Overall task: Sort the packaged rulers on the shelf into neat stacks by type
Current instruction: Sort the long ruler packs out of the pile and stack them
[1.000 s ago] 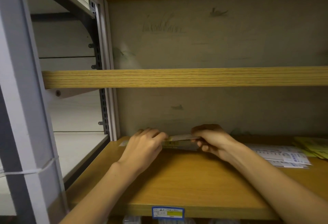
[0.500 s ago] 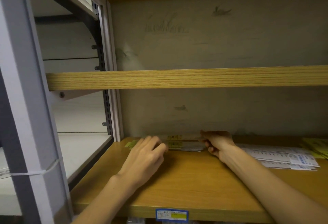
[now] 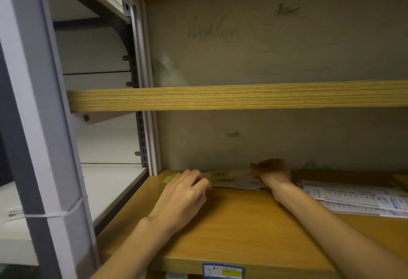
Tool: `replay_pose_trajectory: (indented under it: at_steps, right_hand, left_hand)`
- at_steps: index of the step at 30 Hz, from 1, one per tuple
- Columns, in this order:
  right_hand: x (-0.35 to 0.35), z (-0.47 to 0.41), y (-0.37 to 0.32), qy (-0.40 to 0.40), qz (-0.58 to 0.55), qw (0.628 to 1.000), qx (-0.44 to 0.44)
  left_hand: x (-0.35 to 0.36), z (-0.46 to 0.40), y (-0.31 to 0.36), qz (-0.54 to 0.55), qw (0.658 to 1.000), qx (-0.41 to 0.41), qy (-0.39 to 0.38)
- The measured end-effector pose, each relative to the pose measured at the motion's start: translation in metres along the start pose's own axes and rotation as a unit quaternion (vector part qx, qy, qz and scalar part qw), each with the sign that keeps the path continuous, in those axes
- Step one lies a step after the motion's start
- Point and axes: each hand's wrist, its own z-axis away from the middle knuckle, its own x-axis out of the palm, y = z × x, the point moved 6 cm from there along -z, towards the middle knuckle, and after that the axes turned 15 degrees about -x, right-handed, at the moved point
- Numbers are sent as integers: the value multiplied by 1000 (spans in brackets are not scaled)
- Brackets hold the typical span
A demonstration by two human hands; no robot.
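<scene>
A low stack of packaged rulers (image 3: 231, 180) with yellow labels lies at the back of the wooden shelf (image 3: 231, 230), against the rear wall. My left hand (image 3: 185, 192) rests on the shelf at the stack's left end, its fingers touching the packages. My right hand (image 3: 270, 173) grips the stack's right end, fingers curled over it. A second stack of white packaged rulers (image 3: 353, 199) lies flat further right. Yellow-green packages (image 3: 399, 181) show at the far right edge.
An upper wooden shelf board (image 3: 220, 96) runs across above the hands. A grey metal post (image 3: 44, 146) with a white tie stands at the left. A blue and yellow price label (image 3: 223, 271) sits on the shelf's front edge.
The stack was held just above the shelf; now it lies at the back against the wall. Both hands moved back with it, and the left hand has flattened onto the shelf.
</scene>
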Motion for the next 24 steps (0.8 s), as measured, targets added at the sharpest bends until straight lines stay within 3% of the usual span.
replay_pose_trajectory:
  at_steps: [11,24]
  right_hand:
    - [-3,2,-11,-27,155,983,-89]
    - [-3,1,-15,-49,245,958,-139]
  left_hand:
    - [2,0,-2,6,1000,4,-7]
    - [6,3,-7,13,1000,1,-17]
